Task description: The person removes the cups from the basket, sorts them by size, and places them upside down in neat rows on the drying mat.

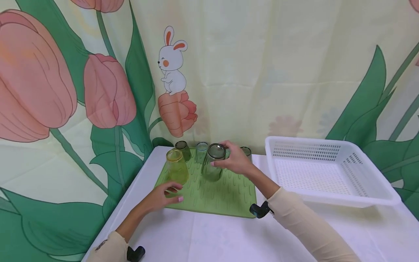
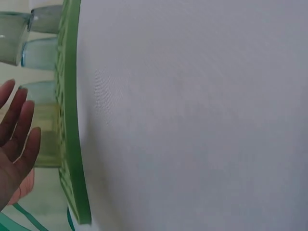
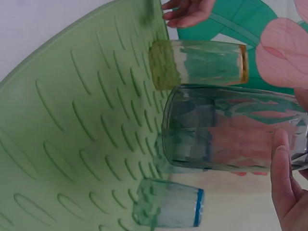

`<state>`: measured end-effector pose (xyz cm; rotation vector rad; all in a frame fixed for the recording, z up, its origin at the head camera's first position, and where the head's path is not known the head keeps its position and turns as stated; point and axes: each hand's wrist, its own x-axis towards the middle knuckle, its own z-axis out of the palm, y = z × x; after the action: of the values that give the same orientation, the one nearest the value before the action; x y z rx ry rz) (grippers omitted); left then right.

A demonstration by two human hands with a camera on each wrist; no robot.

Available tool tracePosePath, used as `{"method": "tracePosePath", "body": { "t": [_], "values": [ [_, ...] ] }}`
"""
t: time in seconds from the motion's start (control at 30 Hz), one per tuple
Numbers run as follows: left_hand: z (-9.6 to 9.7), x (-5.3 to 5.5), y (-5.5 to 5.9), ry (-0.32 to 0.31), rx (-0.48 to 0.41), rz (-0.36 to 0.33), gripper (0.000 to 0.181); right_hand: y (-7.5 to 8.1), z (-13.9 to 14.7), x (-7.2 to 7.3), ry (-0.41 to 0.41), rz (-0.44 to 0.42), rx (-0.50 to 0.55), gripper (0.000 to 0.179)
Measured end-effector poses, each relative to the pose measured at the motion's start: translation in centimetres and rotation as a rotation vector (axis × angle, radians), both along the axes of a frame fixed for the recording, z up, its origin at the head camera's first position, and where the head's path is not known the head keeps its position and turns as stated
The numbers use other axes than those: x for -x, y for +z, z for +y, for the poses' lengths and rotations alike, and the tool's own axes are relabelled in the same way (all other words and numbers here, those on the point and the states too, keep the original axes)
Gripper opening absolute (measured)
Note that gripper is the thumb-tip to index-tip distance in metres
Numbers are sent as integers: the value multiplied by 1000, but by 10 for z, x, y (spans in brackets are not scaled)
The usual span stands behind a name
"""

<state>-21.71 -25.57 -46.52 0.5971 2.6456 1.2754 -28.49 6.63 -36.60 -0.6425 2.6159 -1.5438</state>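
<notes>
My right hand (image 1: 236, 159) grips a tall grey-tinted drinking glass (image 1: 212, 169) between thumb and fingers near its upper end. In the left wrist view, that glass's lower end (image 2: 12, 38) hangs a little above the green ridged drying mat (image 1: 229, 198). My left hand (image 1: 160, 196) is at the mat's left front edge, its fingers loosely bent and holding nothing. Just beyond it stands a yellow glass (image 1: 177, 168) on the mat. A small dark glass (image 1: 184, 151) and a blue-tinted glass (image 1: 201, 153) stand behind; another dark glass (image 1: 246, 151) is partly hidden by my right hand.
A white perforated plastic basket (image 1: 284, 185) stands to the right of the mat on the white-covered table (image 1: 203, 236). Behind the table hangs a curtain (image 1: 235, 72) printed with tulips and a rabbit.
</notes>
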Motion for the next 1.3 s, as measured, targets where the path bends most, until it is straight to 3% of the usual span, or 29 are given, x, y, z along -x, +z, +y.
{"method": "tracePosePath", "body": {
  "t": [0.2, 0.5, 0.7, 0.93, 1.17, 1.3],
  "values": [
    [-15, -1, -5, 61, 29, 11, 49, -5, -8, 5, -22, 6, -88, 77],
    [-33, -2, -12, 216, 134, 79, 48, -15, -22, 14, 6, -74, -51, 79],
    [-45, 0, -19, 221, 189, 111, 48, -21, -34, 18, 43, -122, -11, 77],
    [-53, 1, -22, 223, 216, 113, 45, -27, -43, 21, 33, -131, -62, 79],
    [-58, -3, -23, 274, 280, 67, 43, -31, -48, 23, 19, -159, -94, 86],
    [-60, -5, -22, 271, 281, 58, 43, -31, -51, 25, 14, -167, -96, 86]
  ]
}}
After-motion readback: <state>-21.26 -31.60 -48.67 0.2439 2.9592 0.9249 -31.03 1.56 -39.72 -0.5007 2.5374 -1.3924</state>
